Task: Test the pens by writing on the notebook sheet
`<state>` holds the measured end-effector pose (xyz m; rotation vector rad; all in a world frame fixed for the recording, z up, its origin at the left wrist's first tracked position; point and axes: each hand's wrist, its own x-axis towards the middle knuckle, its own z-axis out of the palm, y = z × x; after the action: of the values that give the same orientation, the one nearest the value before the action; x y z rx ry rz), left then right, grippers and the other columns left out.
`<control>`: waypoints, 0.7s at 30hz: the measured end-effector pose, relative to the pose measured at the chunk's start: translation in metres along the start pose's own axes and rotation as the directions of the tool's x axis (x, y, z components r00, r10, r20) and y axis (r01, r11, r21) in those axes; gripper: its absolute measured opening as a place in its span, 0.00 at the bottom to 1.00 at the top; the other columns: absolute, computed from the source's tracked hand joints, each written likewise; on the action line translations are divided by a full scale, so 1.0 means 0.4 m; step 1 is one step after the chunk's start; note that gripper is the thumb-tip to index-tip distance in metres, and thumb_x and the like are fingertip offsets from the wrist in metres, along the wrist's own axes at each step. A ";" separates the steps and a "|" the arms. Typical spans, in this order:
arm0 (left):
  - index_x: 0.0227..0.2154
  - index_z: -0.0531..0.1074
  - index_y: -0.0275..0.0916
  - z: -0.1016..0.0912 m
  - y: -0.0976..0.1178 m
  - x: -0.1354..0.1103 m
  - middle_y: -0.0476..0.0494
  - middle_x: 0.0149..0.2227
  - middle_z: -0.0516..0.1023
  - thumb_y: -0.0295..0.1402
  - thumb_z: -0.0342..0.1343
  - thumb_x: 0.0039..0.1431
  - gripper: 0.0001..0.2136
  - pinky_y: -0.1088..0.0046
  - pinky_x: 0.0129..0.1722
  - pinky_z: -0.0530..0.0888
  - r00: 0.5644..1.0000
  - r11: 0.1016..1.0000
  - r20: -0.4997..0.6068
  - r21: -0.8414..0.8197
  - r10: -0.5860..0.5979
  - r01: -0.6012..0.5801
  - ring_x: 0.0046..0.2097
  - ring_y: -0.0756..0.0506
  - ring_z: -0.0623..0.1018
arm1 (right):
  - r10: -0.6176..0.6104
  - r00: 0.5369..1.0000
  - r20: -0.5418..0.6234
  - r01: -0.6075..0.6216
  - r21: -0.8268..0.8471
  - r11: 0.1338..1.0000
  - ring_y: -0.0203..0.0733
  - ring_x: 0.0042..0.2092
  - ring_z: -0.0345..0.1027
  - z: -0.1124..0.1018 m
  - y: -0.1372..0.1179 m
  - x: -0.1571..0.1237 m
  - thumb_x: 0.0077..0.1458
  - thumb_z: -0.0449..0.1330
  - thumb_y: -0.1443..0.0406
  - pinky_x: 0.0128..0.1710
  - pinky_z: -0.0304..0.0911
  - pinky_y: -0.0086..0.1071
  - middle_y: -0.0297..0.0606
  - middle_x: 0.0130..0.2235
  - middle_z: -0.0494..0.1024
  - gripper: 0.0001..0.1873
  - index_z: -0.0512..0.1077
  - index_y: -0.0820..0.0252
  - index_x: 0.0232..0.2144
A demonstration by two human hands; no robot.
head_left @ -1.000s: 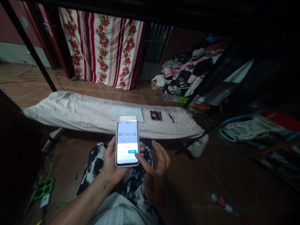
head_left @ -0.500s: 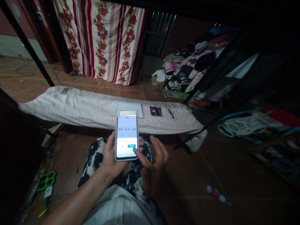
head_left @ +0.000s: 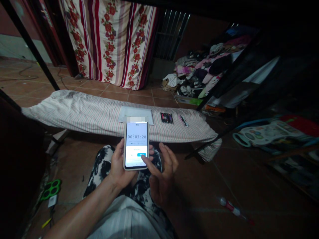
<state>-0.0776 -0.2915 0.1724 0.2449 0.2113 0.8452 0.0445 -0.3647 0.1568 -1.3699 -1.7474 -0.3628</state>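
Note:
A smartphone with a lit screen reading 00:03:28 lies in my left hand, its fingers wrapped round the case from behind. My right hand is beside it, index fingertip at the blue button low on the screen and the other fingers apart, holding nothing. Beyond the phone, a spiral notebook rests on a bench covered with striped cloth. To its right lies a row of several pens, and farther right a smaller group of pens.
A striped floral curtain hangs behind the bench. Piled clothes sit at the back right. On the tiled floor lie a plastic bottle at right and a green four-ringed object at left. Dark poles slant past the bench.
The view has shifted slightly, so most things appear a little farther right. My left hand still holds the phone, and my right fingertip stays at the blue button. The displayed time is the same.

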 end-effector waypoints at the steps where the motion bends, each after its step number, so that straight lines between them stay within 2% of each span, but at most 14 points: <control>1: 0.46 0.70 0.29 0.001 0.000 0.000 0.30 0.39 0.78 0.44 0.40 0.60 0.24 0.49 0.48 0.66 1.000 1.000 -0.002 0.001 -0.001 0.001 0.45 0.34 0.75 | 0.005 1.000 0.000 -0.005 0.002 1.000 0.56 0.60 0.45 0.001 -0.001 0.000 0.61 0.35 0.55 0.53 0.51 0.53 0.40 0.63 0.46 0.27 0.71 0.53 0.46; 10: 0.48 0.68 0.28 0.008 -0.004 -0.002 0.31 0.38 0.79 0.44 0.39 0.60 0.25 0.51 0.47 0.67 0.999 1.000 -0.033 0.022 -0.008 0.009 0.42 0.35 0.77 | 0.011 1.000 0.001 -0.011 -0.007 1.000 0.55 0.60 0.45 0.005 -0.004 0.000 0.61 0.37 0.55 0.54 0.51 0.53 0.39 0.63 0.46 0.26 0.72 0.53 0.45; 15: 0.48 0.67 0.27 0.007 -0.003 -0.002 0.31 0.37 0.79 0.44 0.40 0.60 0.25 0.53 0.46 0.68 0.999 1.000 -0.052 0.008 -0.012 0.012 0.41 0.35 0.77 | -0.005 0.999 0.034 0.006 -0.036 0.999 0.57 0.60 0.46 -0.010 0.000 -0.001 0.61 0.36 0.56 0.53 0.51 0.54 0.43 0.63 0.46 0.27 0.70 0.55 0.48; 18: 0.50 0.66 0.28 0.004 -0.002 -0.002 0.31 0.38 0.79 0.43 0.41 0.60 0.25 0.54 0.44 0.69 0.997 1.000 -0.073 -0.015 -0.009 0.008 0.41 0.35 0.77 | 0.042 0.999 -0.007 -0.042 -0.026 0.999 0.56 0.60 0.46 -0.022 0.007 0.000 0.61 0.35 0.57 0.53 0.50 0.54 0.44 0.62 0.48 0.27 0.69 0.56 0.49; 21: 0.52 0.65 0.28 -0.002 -0.002 -0.001 0.30 0.39 0.78 0.43 0.41 0.60 0.25 0.54 0.43 0.70 0.998 1.000 -0.056 -0.019 -0.004 0.003 0.41 0.36 0.77 | 0.108 0.994 -0.020 -0.108 -0.022 0.994 0.56 0.59 0.47 -0.023 0.017 0.002 0.61 0.33 0.56 0.52 0.53 0.53 0.45 0.61 0.51 0.29 0.70 0.57 0.47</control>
<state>-0.0776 -0.2921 0.1713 0.2029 0.2554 0.8512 0.0545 -0.3679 0.1610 -1.4665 -1.6510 -0.3360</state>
